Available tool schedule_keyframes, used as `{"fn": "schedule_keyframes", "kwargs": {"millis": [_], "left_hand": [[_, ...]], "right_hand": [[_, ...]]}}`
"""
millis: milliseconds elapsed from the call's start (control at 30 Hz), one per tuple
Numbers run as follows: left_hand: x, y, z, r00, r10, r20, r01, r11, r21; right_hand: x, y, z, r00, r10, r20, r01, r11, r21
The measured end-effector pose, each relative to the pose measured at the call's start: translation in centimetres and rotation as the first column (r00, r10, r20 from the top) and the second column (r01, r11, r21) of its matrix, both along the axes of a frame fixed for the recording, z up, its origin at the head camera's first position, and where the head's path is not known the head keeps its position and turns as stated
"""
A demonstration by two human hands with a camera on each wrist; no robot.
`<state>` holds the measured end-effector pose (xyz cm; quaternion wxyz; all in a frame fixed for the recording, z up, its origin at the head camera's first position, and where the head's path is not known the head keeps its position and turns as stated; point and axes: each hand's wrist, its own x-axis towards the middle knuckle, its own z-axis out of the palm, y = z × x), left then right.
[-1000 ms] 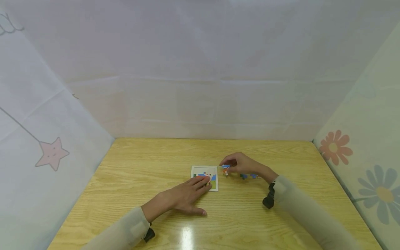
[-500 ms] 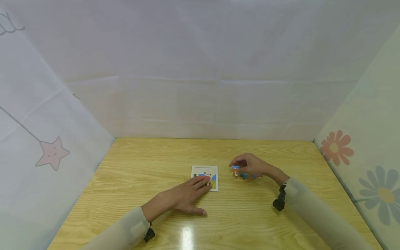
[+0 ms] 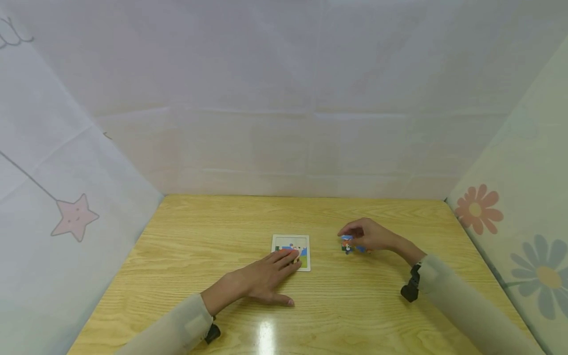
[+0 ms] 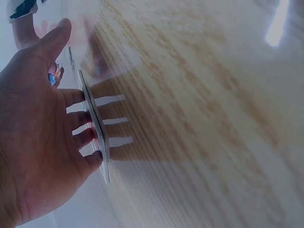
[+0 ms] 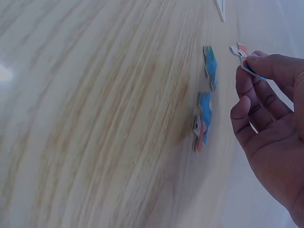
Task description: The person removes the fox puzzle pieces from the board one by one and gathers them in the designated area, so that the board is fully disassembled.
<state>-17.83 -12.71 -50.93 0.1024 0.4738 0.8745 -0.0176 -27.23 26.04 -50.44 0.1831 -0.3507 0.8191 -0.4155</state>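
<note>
A jigsaw puzzle piece [image 5: 243,56], orange, white and blue, is pinched between the thumb and fingers of my right hand [image 3: 372,234]; the right wrist view shows it raised off the table. Beneath that hand lie two loose puzzle pieces, one blue-green [image 5: 210,68] and one blue with pink [image 5: 203,121]. My left hand [image 3: 268,277] rests its straight fingertips on a white-framed puzzle tray [image 3: 290,237], thumb spread out to the side. Printed picture parts fill the tray's lower portion, while its upper portion shows plain pale backing. My left fingers cover some of the picture.
The wooden table [image 3: 213,222] carries the tray and pieces. Pale cloth walls stand around it: a star print [image 3: 74,217] on the left one, flower prints [image 3: 479,209] on the right, and a plain back wall [image 3: 284,123].
My right hand has moved right, away from the tray, carrying the pinched puzzle piece over the loose ones. My left hand and the tray have stayed in place.
</note>
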Motion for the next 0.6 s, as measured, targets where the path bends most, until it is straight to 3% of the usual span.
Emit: {"fn": "schedule_keyframes", "kwargs": {"millis": [600], "left_hand": [[0.2,0.1,0.3,1.000,0.011,0.027,-0.011,1.000,0.009]], "right_hand": [[0.9,3.7,0.1,0.998,-0.045,-0.032,0.047,0.997,0.061]]}}
